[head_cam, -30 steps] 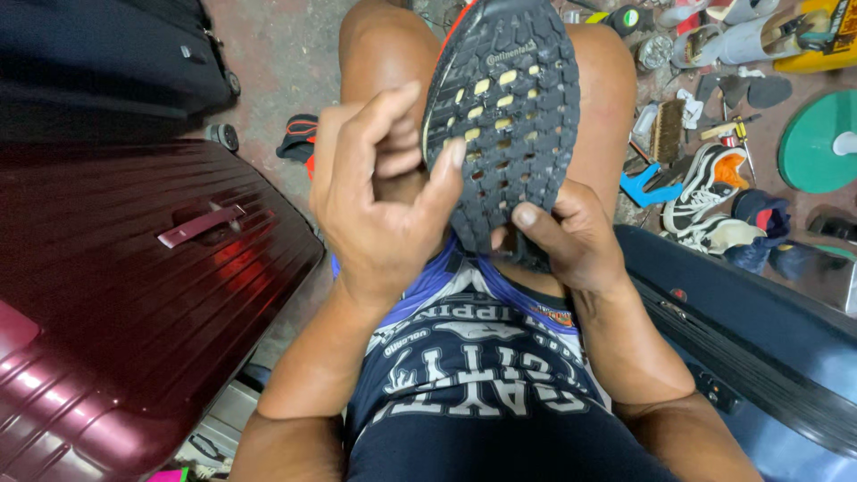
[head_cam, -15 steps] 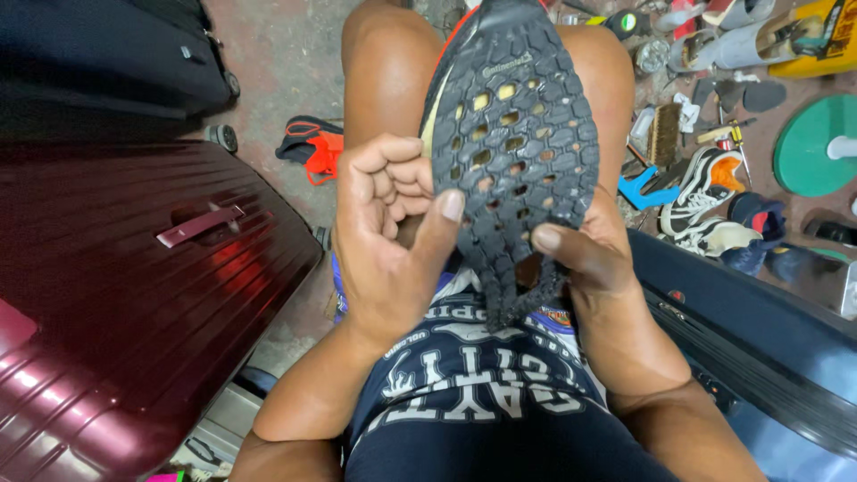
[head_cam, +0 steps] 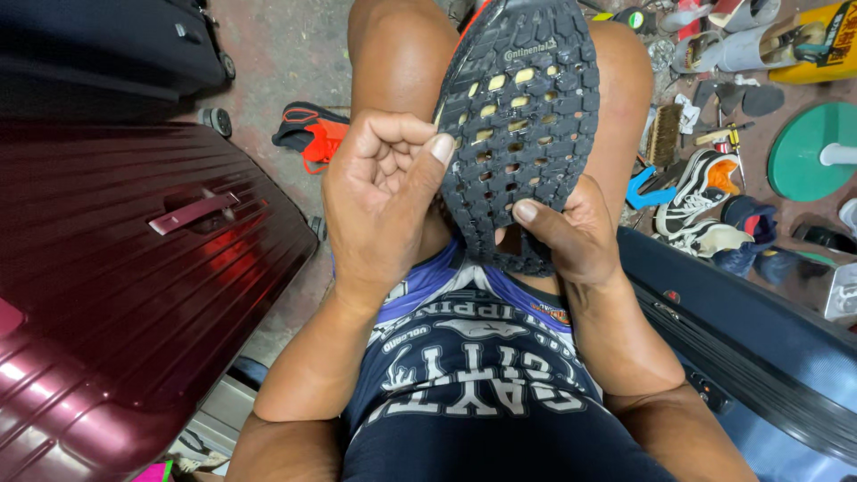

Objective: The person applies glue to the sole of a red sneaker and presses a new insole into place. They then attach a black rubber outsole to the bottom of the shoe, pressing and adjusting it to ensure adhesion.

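- Between your knees, over your lap, you hold a shoe (head_cam: 522, 116) sole-up, its black lattice outsole facing the camera.
- Your left hand (head_cam: 379, 201) grips the shoe's left edge, thumb pressed on the sole, fingers curled.
- Your right hand (head_cam: 571, 236) clasps the heel end from below, thumb on the sole.
- Beside your left arm lies a maroon suitcase (head_cam: 125, 286); by your right arm, a dark blue case (head_cam: 750, 348).
- Sneakers (head_cam: 705, 201) and a green disc (head_cam: 808, 152) lie on the floor at right.

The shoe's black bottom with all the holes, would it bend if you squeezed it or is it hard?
The black sole probably bends a bit: it is a thin web full of holes. Its bumpy studs likely make it grippy, not slippery. The left hand and right hand hold the shoe up by its edges, so it seems light.
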